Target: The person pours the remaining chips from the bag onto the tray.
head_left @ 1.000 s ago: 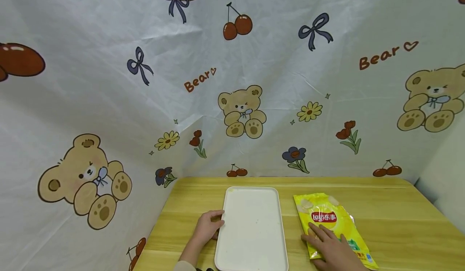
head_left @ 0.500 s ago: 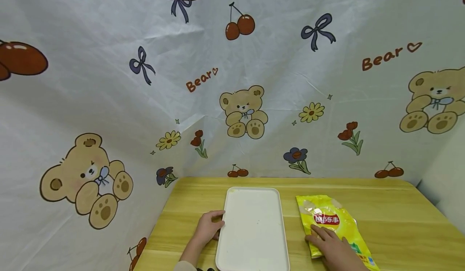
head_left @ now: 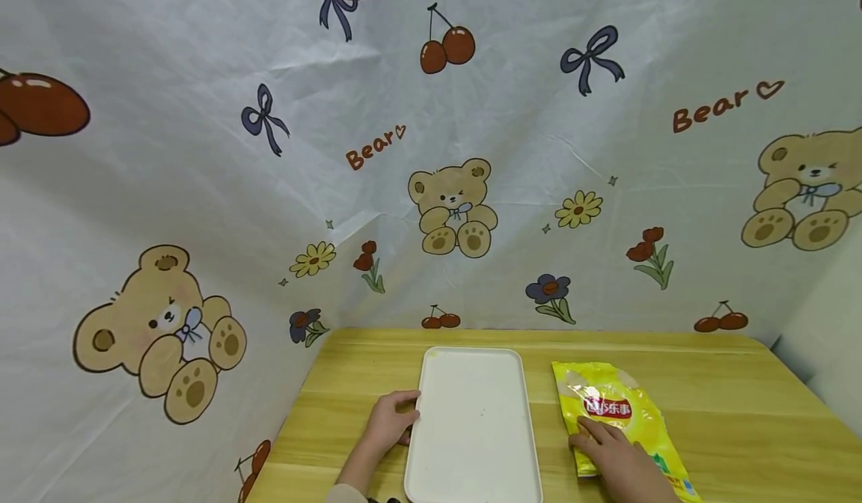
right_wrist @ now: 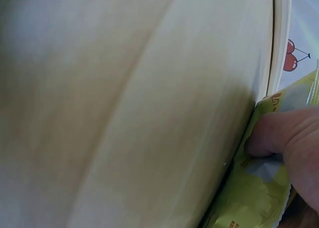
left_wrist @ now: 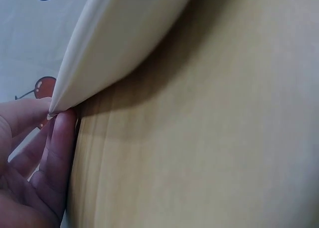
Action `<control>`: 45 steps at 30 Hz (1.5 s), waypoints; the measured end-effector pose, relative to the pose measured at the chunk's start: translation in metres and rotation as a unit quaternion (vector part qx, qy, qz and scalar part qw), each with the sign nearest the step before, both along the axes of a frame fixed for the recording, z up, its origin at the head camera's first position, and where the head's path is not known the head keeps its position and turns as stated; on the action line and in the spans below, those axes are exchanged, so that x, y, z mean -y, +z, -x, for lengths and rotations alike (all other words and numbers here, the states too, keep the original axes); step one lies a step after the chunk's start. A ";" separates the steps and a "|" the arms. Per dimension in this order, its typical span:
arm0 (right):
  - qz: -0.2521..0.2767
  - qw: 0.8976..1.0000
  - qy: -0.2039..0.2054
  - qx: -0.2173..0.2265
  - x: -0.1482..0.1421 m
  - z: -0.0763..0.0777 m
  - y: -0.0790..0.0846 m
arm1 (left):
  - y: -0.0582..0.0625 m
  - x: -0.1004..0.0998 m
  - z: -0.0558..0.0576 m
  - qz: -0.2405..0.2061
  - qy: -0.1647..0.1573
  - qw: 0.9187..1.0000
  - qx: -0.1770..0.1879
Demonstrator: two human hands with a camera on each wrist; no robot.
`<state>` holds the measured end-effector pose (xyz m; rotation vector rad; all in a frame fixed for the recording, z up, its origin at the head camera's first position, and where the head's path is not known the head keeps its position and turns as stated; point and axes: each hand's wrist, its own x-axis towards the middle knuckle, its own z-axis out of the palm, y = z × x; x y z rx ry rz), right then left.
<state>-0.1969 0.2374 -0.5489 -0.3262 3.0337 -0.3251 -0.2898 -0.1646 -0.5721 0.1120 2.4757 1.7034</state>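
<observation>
A white rectangular tray lies lengthwise on the wooden table. At its left long side, my left hand pinches the rim between thumb and fingers. The left wrist view shows the fingertips right at the edge of the tray. To the tray's right lies a yellow bag of potato chips, slightly slanted. My right hand grips its lower left part from above, fingers over the front. In the right wrist view, the thumb presses into the chip bag; the other fingers are mostly hidden.
The wooden table extends beyond the bag to the right and ends at a printed cloth at the back. More of that cloth hangs along the left side. A strip of table separates tray and bag.
My right fingers, spread on the bag earlier, have drawn closer together, and the bag looks more creased. Bag and tray have shifted slightly right in the head view. The left hand keeps its pinch.
</observation>
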 end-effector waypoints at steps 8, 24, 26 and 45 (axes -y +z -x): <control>-0.020 0.999 0.010 -0.030 0.000 -0.003 0.005 | -0.002 0.001 0.001 -0.001 0.003 1.000 0.006; -0.046 0.992 0.024 -0.113 -0.004 -0.009 0.018 | -0.006 0.001 0.001 -0.004 0.012 1.000 -0.004; -0.045 0.991 0.023 -0.120 -0.004 -0.009 0.018 | -0.006 0.001 0.001 -0.006 0.012 1.000 -0.002; -0.049 0.987 0.036 -0.151 -0.012 -0.012 0.022 | -0.009 0.001 0.000 -0.020 0.009 1.000 -0.012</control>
